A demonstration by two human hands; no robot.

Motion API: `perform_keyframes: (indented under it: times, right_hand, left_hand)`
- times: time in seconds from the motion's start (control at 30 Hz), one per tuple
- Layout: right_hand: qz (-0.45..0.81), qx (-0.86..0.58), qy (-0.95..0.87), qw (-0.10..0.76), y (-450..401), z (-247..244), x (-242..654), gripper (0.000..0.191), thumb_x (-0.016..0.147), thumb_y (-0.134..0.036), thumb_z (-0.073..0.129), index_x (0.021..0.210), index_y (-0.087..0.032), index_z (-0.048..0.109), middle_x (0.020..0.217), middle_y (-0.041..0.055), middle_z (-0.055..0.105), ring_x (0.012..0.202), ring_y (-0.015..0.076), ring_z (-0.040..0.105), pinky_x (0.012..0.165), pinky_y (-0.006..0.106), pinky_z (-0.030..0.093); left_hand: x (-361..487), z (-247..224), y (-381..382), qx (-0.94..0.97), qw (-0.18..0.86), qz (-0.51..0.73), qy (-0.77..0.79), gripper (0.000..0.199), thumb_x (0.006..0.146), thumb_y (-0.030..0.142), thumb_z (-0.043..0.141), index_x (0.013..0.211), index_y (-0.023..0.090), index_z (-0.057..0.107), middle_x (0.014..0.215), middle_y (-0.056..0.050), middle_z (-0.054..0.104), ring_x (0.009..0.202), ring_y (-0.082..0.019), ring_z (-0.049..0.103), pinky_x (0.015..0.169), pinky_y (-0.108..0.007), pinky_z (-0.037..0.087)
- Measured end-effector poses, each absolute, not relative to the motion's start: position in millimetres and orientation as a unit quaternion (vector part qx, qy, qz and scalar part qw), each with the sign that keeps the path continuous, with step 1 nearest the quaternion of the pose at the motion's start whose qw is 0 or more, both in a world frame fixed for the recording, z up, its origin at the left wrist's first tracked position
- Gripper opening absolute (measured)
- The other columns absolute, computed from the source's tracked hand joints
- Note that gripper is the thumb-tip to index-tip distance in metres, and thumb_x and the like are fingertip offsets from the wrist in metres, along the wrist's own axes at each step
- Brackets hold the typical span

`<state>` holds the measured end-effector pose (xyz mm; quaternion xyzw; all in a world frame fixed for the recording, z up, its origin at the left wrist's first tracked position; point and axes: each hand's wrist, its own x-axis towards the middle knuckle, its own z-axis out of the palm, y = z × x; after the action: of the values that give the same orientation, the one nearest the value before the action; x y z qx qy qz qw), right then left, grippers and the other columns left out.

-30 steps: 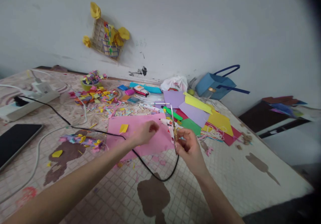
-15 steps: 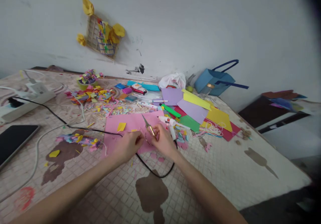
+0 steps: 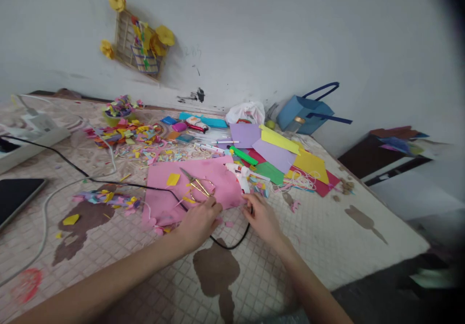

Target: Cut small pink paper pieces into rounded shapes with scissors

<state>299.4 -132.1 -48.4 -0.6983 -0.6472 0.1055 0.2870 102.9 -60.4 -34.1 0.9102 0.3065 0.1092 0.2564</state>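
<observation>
Gold-handled scissors (image 3: pixel 197 184) lie on a pink sheet (image 3: pixel 221 178), blades toward the upper left. My left hand (image 3: pixel 201 221) is closed just below the scissors' handles, by the sheet's lower edge; anything between its fingertips is too small to make out. A white glue gun (image 3: pixel 242 174) lies at the sheet's right edge, its black cord looping below. My right hand (image 3: pixel 262 215) is at the bottom of the gun's handle, thumb and fingers bent around the cord's start. A yellow paper piece (image 3: pixel 173 179) rests on the pink sheet.
Coloured paper sheets (image 3: pixel 274 154), a green marker (image 3: pixel 244 156) and white string (image 3: pixel 298 181) lie to the right. Paper scraps (image 3: pixel 123 132) and a power strip (image 3: pixel 34 145) are at the left. A blue bag (image 3: pixel 305 115) stands by the wall.
The scissors have left my right hand and now lie on the pink sheet. My right hand has moved right and down to the glue gun's handle; my left hand has moved right and down.
</observation>
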Motion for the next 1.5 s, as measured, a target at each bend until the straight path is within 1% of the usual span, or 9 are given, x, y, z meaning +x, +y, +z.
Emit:
perform_keyframes:
  times: [0.2, 0.4, 0.5, 0.7, 0.97, 1.1, 1.27, 1.4, 1.5]
  right_hand:
    - [0.139, -0.691, -0.653, 0.278, -122.2, -55.8, 292.9, 0.009, 0.083, -0.013, 0.05, 0.084, -0.019, 0.057, 0.092, 0.0062, 0.056, 0.077, 0.02, 0.057, 0.071, 0.032, 0.044]
    - [0.242, -0.644, -0.674, 0.27, -143.5, -43.4, 285.3, 0.009, 0.083, -0.012, 0.053, 0.084, -0.021, 0.055, 0.073, -0.0023, 0.06, 0.062, 0.0139, 0.056, 0.057, 0.022, 0.043]
    - [0.256, -0.64, -0.671, 0.273, -147.1, -46.1, 276.4, 0.019, 0.079, -0.008, 0.056, 0.092, -0.021, 0.056, 0.076, -0.0006, 0.06, 0.069, 0.0162, 0.057, 0.063, 0.025, 0.042]
    - [0.281, -0.64, -0.638, 0.324, -145.5, -48.5, 270.8, 0.016, 0.074, -0.005, 0.055, 0.074, -0.02, 0.056, 0.083, 0.0013, 0.056, 0.075, 0.0169, 0.053, 0.068, 0.029, 0.041]
    - [0.428, -0.595, -0.515, 0.445, -134.0, -50.2, 268.3, 0.009, 0.084, -0.03, 0.049, 0.081, -0.022, 0.047, 0.06, -0.003, 0.054, 0.049, 0.0136, 0.054, 0.038, 0.021, 0.038]
    - [0.451, -0.572, -0.476, 0.493, -130.3, -54.1, 259.6, 0.015, 0.083, -0.034, 0.052, 0.077, -0.021, 0.048, 0.066, 0.0003, 0.06, 0.062, 0.017, 0.062, 0.044, 0.023, 0.044]
    - [0.402, -0.592, -0.445, 0.539, -136.9, -58.5, 276.2, 0.019, 0.079, -0.035, 0.061, 0.073, -0.02, 0.051, 0.062, -0.0016, 0.059, 0.054, 0.0144, 0.058, 0.047, 0.025, 0.046]
    - [0.331, -0.633, -0.432, 0.551, -130.6, -59.4, 325.0, 0.016, 0.082, -0.032, 0.062, 0.08, -0.017, 0.055, 0.063, -0.0021, 0.058, 0.055, 0.0131, 0.057, 0.051, 0.025, 0.048]
    - [0.295, -0.662, -0.428, 0.54, -109.5, -56.9, 365.8, 0.021, 0.089, -0.027, 0.055, 0.105, -0.013, 0.057, 0.097, 0.0052, 0.062, 0.078, 0.0165, 0.062, 0.067, 0.033, 0.053]
  left_hand:
    - [106.6, -35.4, -57.9, 0.905, 0.27, 0.127, 0.303, 0.013, 0.075, 0.005, 0.047, 0.074, 0.016, 0.054, 0.081, -0.004, 0.058, 0.07, -0.017, 0.059, 0.058, -0.025, 0.042]
    - [99.9, -41.5, -35.1, 0.876, 0.305, 0.191, 0.322, 0.014, 0.076, 0.006, 0.044, 0.072, 0.017, 0.052, 0.067, 0.0, 0.056, 0.063, -0.014, 0.054, 0.058, -0.024, 0.038]
    - [101.9, -39.2, -30.9, 0.863, 0.329, 0.205, 0.325, 0.012, 0.074, 0.008, 0.046, 0.069, 0.017, 0.053, 0.063, 0.001, 0.056, 0.058, -0.014, 0.052, 0.054, -0.023, 0.037]
    - [108.1, -34.5, -45.6, 0.837, 0.392, 0.209, 0.319, 0.011, 0.075, 0.013, 0.049, 0.066, 0.017, 0.055, 0.054, 0.003, 0.054, 0.052, -0.013, 0.052, 0.049, -0.021, 0.036]
    - [120.5, -37.1, -52.6, 0.809, 0.439, 0.225, 0.32, 0.01, 0.078, 0.015, 0.046, 0.076, 0.016, 0.056, 0.065, 0.0, 0.063, 0.058, -0.014, 0.061, 0.052, -0.022, 0.043]
    - [124.2, -40.0, -57.0, 0.814, 0.424, 0.234, 0.32, 0.009, 0.078, 0.014, 0.048, 0.075, 0.016, 0.056, 0.067, -0.001, 0.062, 0.061, -0.015, 0.06, 0.055, -0.023, 0.045]
    - [118.2, -41.9, -66.3, 0.833, 0.414, 0.219, 0.295, 0.012, 0.078, 0.013, 0.051, 0.09, 0.016, 0.053, 0.078, -0.002, 0.063, 0.067, -0.014, 0.06, 0.058, -0.024, 0.047]
    - [111.2, -42.1, -72.0, 0.864, 0.382, 0.19, 0.268, 0.026, 0.069, 0.003, 0.056, 0.091, 0.017, 0.057, 0.094, -0.005, 0.06, 0.089, -0.02, 0.056, 0.077, -0.032, 0.045]
    - [109.7, -42.0, -73.5, 0.879, 0.365, 0.169, 0.256, 0.017, 0.07, 0.002, 0.052, 0.076, 0.017, 0.058, 0.088, -0.005, 0.057, 0.084, -0.019, 0.055, 0.074, -0.031, 0.043]
